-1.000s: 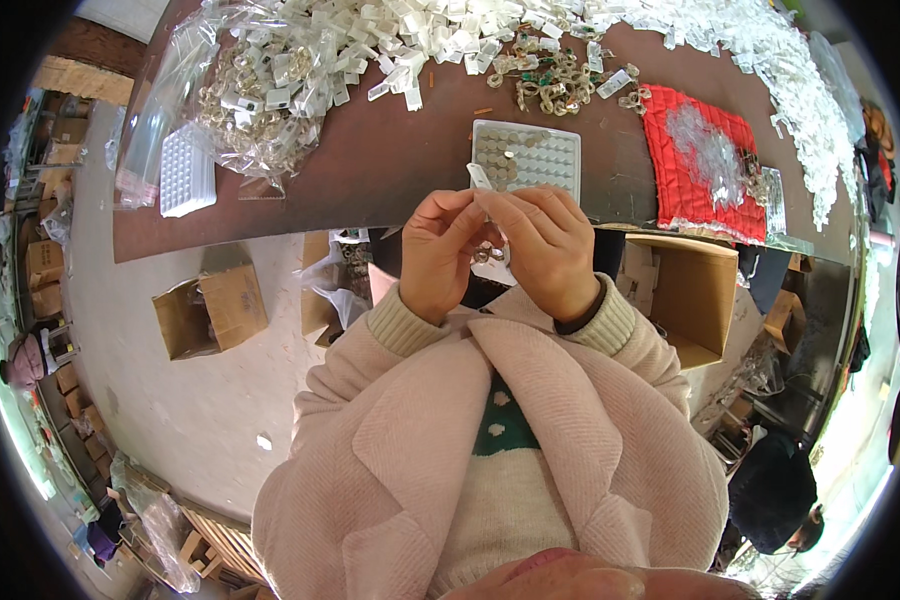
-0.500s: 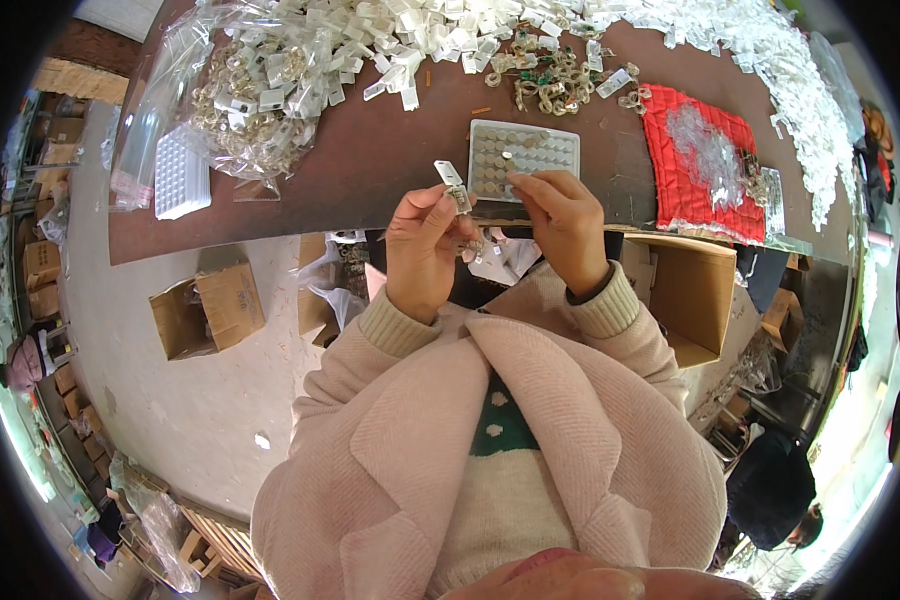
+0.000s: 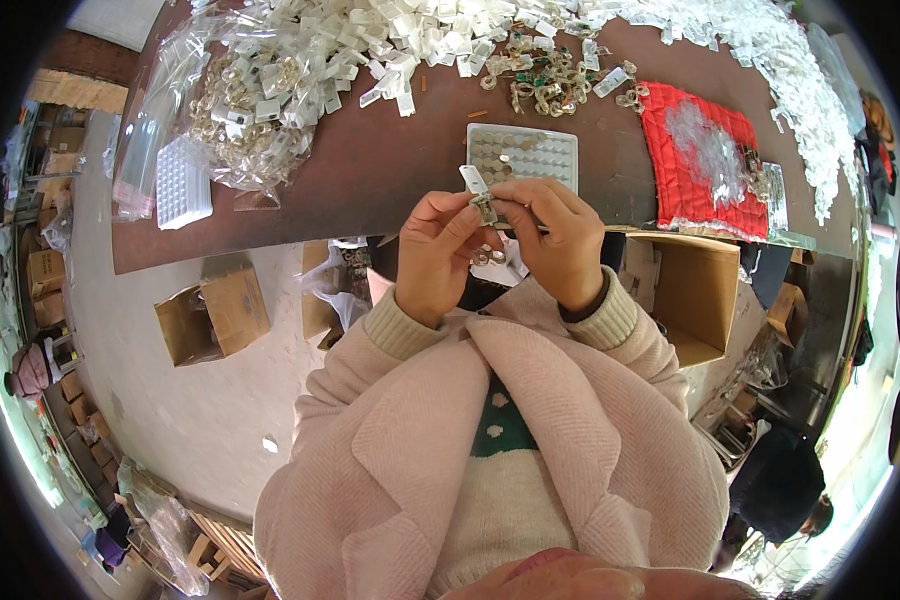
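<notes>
My left hand [image 3: 436, 255] is closed on a small string-light battery box [image 3: 485, 208], pinching it upright between thumb and fingers. Its white cover [image 3: 473, 180] stands open at the top, and a loop of thin clear wire [image 3: 488, 257] hangs below the fingers. My right hand [image 3: 562, 245] is closed in a pinch against the right side of the box; anything between those fingertips is hidden. Just beyond both hands, a pale plastic tray [image 3: 571, 160] lies on the table, with round silver button cells [image 3: 490, 150] in its left part.
Many white plastic cases [image 3: 410, 40] are heaped along the far side. A clear bag [image 3: 260, 120] of wired boxes and stacked white trays [image 3: 183, 185] lie left. Coiled lights [image 3: 560, 85] sit beyond the tray. A red quilted cloth [image 3: 660, 130] holds clear pieces. Cardboard boxes [image 3: 235, 305] stand below.
My right hand has come from the tray of button cells toward me and left, and now meets the battery box. My left hand has shifted slightly right with the box.
</notes>
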{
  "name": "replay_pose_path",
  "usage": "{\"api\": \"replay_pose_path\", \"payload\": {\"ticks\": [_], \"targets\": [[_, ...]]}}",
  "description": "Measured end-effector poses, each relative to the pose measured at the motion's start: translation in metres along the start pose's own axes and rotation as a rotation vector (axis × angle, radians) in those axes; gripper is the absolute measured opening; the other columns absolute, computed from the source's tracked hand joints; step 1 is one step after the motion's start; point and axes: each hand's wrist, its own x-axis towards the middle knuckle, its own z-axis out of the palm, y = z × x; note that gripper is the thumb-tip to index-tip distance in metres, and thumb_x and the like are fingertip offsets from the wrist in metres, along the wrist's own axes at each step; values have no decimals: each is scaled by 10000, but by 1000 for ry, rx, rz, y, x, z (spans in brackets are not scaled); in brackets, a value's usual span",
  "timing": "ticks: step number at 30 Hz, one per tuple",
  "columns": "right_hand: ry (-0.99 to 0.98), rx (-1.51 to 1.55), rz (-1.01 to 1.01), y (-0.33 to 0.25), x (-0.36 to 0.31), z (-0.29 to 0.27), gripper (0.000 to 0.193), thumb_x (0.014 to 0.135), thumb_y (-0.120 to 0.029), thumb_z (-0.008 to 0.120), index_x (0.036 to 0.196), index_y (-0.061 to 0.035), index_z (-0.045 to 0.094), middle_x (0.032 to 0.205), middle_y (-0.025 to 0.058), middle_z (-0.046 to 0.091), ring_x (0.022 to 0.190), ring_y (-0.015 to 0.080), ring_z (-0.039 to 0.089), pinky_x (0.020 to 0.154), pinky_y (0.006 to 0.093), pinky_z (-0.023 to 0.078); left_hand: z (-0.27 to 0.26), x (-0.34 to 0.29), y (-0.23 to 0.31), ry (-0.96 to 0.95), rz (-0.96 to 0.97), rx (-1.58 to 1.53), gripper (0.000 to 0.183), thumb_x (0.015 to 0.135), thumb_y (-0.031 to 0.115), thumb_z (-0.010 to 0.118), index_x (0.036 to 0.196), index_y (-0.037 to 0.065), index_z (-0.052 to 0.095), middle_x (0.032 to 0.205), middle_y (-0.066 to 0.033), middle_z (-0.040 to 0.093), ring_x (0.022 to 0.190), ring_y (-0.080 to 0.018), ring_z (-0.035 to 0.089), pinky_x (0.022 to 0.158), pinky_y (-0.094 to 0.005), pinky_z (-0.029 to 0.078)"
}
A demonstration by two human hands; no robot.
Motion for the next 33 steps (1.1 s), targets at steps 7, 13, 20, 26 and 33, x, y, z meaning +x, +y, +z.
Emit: {"api": "replay_pose_path", "payload": {"ticks": [7, 13, 20, 26, 33], "targets": [[-116, 151, 122, -6, 3, -12, 138, 812, 43, 696, 927, -31, 707, 875, 95, 701, 783, 265, 680, 695, 342, 538, -1, -1, 2, -22, -103, -58, 124, 966, 69, 642, 1080, 27, 621, 940, -93, 680, 717, -191, 665, 652, -335, 580], [-78, 166, 51, -4, -7, -15, 182, 811, -29, 724, 993, -39, 726, 953, 102, 703, 844, 283, 667, 748, 362, 511, 8, -2, -4, 4, -56, -62, 134, 965, 77, 647, 1092, 38, 629, 903, -66, 680, 727, -163, 659, 671, -315, 576], [-89, 152, 6, -5, -19, -20, 220, 912, -93, 695, 1108, 3, 718, 1099, 168, 678, 1005, 257, 658, 861, 334, 520, 19, -1, -10, 117, 3, 34, 172, 964, 108, 655, 1119, 40, 629, 962, -79, 700, 794, -156, 671, 685, -295, 560], [-101, 819, 693, -3, -6, -20, 266, 982, -135, 627, 1194, 18, 675, 1034, 65, 692, 926, 116, 639, 804, 252, 508, 15, -7, -4, -28, -112, -75, 208, 946, 111, 668, 1135, 36, 628, 989, -121, 696, 759, -174, 642, 686, -318, 548], [-53, 621, 391, -7, -5, -11, 183, 905, 21, 672, 1088, 35, 671, 1037, 94, 698, 885, 110, 648, 777, 253, 524, 14, -8, 3, -162, -119, -156, 224, 942, 150, 681, 1133, 53, 619, 963, -100, 687, 745, -161, 621, 659, -303, 502]]}}
